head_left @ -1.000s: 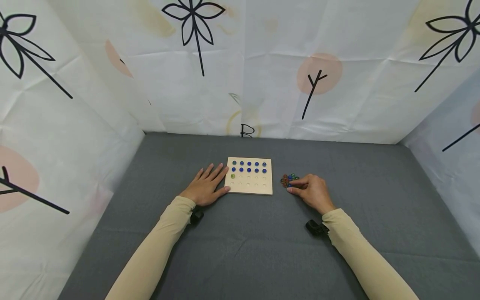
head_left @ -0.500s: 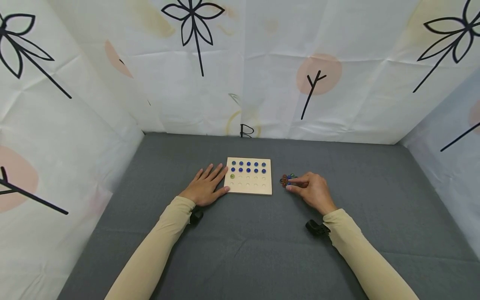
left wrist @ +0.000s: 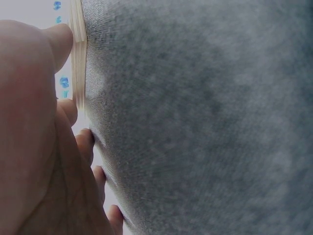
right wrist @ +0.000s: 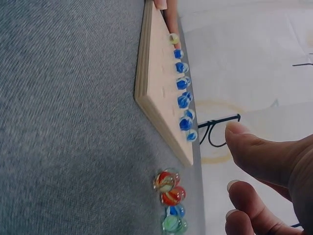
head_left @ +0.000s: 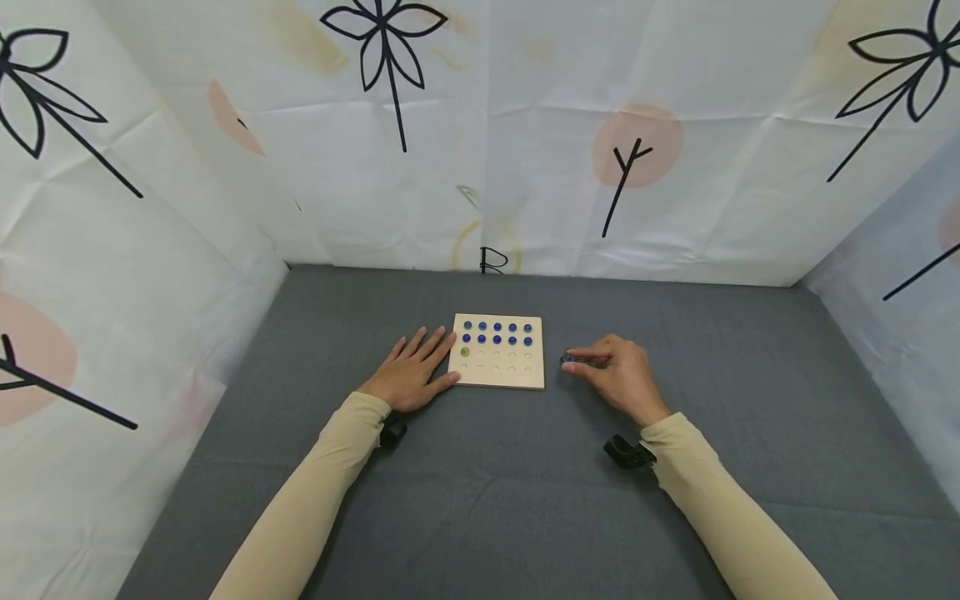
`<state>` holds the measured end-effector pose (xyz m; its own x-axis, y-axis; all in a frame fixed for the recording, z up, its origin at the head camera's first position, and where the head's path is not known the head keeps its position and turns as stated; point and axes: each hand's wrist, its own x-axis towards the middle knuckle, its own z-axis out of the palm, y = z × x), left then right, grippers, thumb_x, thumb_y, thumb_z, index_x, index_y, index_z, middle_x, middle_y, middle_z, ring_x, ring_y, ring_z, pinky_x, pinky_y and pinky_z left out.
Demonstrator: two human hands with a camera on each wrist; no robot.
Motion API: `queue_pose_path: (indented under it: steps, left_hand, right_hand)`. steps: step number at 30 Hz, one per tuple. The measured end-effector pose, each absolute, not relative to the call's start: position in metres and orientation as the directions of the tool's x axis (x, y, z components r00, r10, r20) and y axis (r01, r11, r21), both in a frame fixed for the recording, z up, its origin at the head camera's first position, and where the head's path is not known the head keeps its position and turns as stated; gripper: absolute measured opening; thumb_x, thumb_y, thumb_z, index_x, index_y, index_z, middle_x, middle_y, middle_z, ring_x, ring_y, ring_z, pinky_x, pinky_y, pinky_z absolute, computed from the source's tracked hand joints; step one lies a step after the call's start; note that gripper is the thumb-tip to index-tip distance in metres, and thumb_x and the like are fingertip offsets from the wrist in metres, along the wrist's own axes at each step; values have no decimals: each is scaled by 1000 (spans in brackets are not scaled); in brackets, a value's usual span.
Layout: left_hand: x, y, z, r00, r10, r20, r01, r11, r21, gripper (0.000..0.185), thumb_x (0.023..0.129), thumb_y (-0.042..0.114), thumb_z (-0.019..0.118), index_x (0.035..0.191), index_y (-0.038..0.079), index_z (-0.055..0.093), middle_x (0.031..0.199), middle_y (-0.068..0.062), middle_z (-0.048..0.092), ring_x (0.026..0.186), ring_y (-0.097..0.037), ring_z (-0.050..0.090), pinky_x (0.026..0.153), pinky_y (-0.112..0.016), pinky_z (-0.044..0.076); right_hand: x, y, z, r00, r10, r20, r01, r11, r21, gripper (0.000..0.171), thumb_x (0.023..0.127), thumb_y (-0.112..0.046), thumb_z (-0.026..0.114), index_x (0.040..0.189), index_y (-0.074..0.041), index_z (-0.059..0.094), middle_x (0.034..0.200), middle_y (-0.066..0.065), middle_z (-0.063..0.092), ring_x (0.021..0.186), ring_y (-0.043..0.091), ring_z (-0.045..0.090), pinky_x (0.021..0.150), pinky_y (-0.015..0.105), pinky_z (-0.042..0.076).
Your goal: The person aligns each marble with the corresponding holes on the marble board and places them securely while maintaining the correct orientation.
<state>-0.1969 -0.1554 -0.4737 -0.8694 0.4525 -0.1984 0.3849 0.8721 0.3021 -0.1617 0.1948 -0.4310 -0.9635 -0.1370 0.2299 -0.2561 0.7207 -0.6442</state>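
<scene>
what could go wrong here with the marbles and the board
The loose marbles lie clustered on the flat grey cloth, so a nudge from the right hand reaching in might scatter them. The wooden board is steadied only by the left hand pressing its edge; a bump could jolt the blue marbles from their shallow holes.

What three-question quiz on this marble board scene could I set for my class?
1. True or false: the left hand lies flat beside the wooden board.
2. Which colour fills the board's two far rows? A red, B blue, C green.
3. Fill in: the lone marble in the third row is ____.

Key
1. True: straight fingers rest against the board's left edge.
2. B: ten blue marbles sit there.
3. Yellow-green. The right hand hovers at the loose marbles on the grey cloth, holding nothing that the right wrist view shows.
</scene>
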Motion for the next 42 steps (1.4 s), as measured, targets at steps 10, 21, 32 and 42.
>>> queue_pose_path:
  steps: [10,21,32,42]
  left_hand:
    - [-195,-153,-466,-869,453,-201,390,875,287,74,107,57,37,165,19,11,170,-6,9,156,-32,0,124,-54,-1]
    - [-201,-156,-478,-872,451,-187,395,877,274,75,106,60,36,165,23,9,170,-3,7,156,-30,-1,124,-53,-2]
    - [-199,-154,-475,-873,445,-197,386,879,279,75,106,59,36,165,23,9,170,-3,8,156,-30,0,124,-53,-1]
    - [-198,-154,-474,-875,440,-204,380,883,276,75,106,59,38,165,23,9,170,-3,8,156,-30,-1,124,-52,-2]
  right_hand:
    - [-162,184,-429,-955,-157,253,-288,706,-647,23,82,-15,87,104,-6,82,91,12,68,81,29,61,68,39,49]
    - [-165,169,-425,-948,-180,262,-313,678,-665,23,83,-14,86,104,-5,82,86,8,66,80,26,61,68,39,49]
    - [-167,151,-426,-951,-190,245,-309,658,-687,24,83,-17,87,103,-6,82,90,9,66,76,22,58,61,33,45]
    - [-172,136,-429,-949,-217,228,-314,649,-693,25,85,-19,85,106,-7,82,91,9,67,77,22,57,63,34,45]
